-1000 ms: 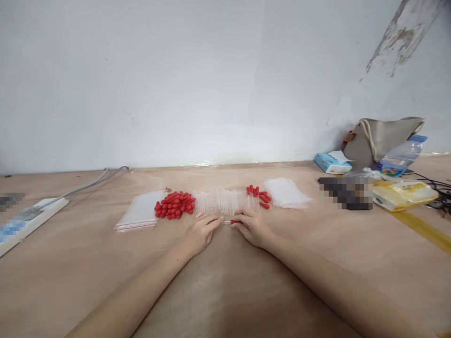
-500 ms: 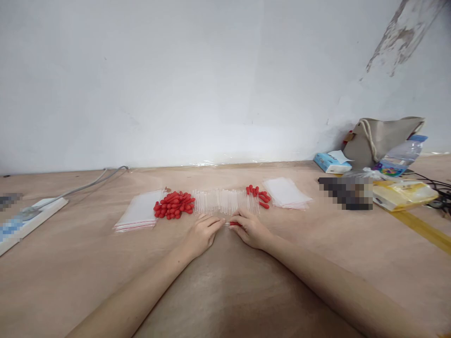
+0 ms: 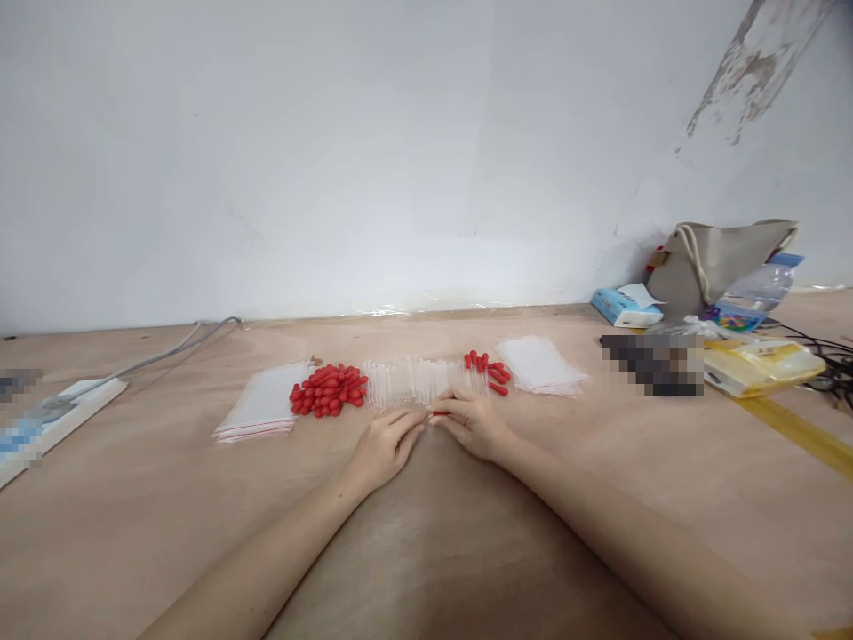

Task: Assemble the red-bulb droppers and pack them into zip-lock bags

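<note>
My left hand [image 3: 386, 443] and my right hand [image 3: 470, 420] meet at the middle of the table, fingertips pinched together on one clear dropper tube with a red rubber cap [image 3: 440, 413]. Just behind them lies a row of clear tubes [image 3: 417, 380]. A heap of red caps [image 3: 329, 388] sits left of the row. A few capped droppers [image 3: 490, 371] lie at its right end. Stacks of clear zip bags lie at the left [image 3: 263, 403] and at the right [image 3: 541, 364].
A white power strip with a grey cable [image 3: 63, 413] lies far left. At the right stand a grey drawstring bag [image 3: 723, 262], a tissue pack [image 3: 623, 307], a plastic bottle [image 3: 756, 293] and a yellow packet [image 3: 763, 366]. The white wall runs behind the brown table [image 3: 433, 551].
Both hands stay together on the dropper; they have shifted slightly away from me, toward the tube row. The piles have not moved.
</note>
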`<state>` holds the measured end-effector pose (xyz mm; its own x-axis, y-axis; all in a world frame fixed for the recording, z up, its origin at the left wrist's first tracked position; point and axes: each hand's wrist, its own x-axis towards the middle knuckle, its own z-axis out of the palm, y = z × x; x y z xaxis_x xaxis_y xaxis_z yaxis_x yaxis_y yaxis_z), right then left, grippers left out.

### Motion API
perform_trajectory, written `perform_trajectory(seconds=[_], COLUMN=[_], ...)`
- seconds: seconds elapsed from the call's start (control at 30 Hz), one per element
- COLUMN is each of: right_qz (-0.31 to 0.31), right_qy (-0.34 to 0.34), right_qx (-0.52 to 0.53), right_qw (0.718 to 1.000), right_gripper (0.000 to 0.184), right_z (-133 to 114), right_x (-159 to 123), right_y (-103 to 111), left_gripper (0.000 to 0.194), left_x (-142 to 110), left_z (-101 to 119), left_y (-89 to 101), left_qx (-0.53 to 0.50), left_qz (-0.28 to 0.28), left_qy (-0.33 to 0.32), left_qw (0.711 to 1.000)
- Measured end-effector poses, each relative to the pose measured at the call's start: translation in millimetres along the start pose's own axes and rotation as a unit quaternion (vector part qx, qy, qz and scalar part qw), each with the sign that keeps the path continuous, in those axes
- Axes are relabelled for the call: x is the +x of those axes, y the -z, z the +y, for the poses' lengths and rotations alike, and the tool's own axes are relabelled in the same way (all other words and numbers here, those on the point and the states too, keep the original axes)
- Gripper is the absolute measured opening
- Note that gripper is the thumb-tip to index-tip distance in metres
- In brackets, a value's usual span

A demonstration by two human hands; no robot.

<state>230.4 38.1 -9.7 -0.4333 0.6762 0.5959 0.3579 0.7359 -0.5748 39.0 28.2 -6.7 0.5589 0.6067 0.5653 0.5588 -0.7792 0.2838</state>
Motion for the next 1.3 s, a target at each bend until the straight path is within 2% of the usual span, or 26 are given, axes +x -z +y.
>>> perform_trajectory(seconds=[0.07, 0.13, 0.2, 0.3, 0.37, 0.4, 0.5, 0.63, 0.8, 0.97, 1.13, 1.3], right_qz=[0.036, 0.081, 0.12, 0.154, 0.164, 0.157, 0.064, 0.005, -0.013, -0.01, -0.032, -0.045], right_qy=[-0.078, -0.152, -0.185, -0.21, -0.241, -0.256, -0.304, -0.317, -0.318, -0.345, -0.388, -0.392], right_qx=[0.07, 0.138, 0.174, 0.14, 0.066, 0.012, -0.128, -0.177, -0.223, -0.315, -0.351, -0.343], right_qw=[0.994, 0.975, 0.96, 0.955, 0.954, 0.954, 0.942, 0.932, 0.921, 0.884, 0.852, 0.853], right_gripper=[0.018, 0.028, 0.032, 0.034, 0.038, 0.038, 0.03, 0.016, 0.024, 0.023, 0.023, 0.025], right_z=[-1, 0, 6, 26, 45, 54, 76, 88, 86, 73, 65, 68], right_x=[2, 7, 15, 32, 43, 48, 56, 56, 52, 40, 20, 12], right_y=[1, 5, 16, 46, 68, 77, 88, 78, 73, 92, 102, 96], left_gripper=[0.023, 0.025, 0.028, 0.025, 0.022, 0.021, 0.018, 0.016, 0.015, 0.015, 0.014, 0.012], left_x=[2, 3, 3, 3, 3, 3, 2, 1, 1, 1, 1, 2], left_z=[4, 6, 4, 0, -3, -5, -6, -6, -6, -6, -4, -2], left_y=[1.9, 4.6, 7.6, 10.1, 9.8, 9.2, 6.7, 5.7, 6.1, 4.7, 3.8, 3.9], left_qx=[-0.017, -0.014, 0.002, 0.035, 0.052, 0.057, 0.065, 0.065, 0.062, 0.064, 0.081, 0.102], left_qz=[0.004, 0.007, 0.019, 0.038, 0.041, 0.041, 0.035, 0.024, 0.015, 0.008, 0.011, 0.032], left_qy=[0.01, 0.007, 0.017, 0.052, 0.065, 0.067, 0.062, 0.062, 0.062, 0.067, 0.079, 0.096], left_qw=[1.0, 1.0, 1.0, 0.997, 0.996, 0.995, 0.995, 0.996, 0.996, 0.996, 0.994, 0.99])
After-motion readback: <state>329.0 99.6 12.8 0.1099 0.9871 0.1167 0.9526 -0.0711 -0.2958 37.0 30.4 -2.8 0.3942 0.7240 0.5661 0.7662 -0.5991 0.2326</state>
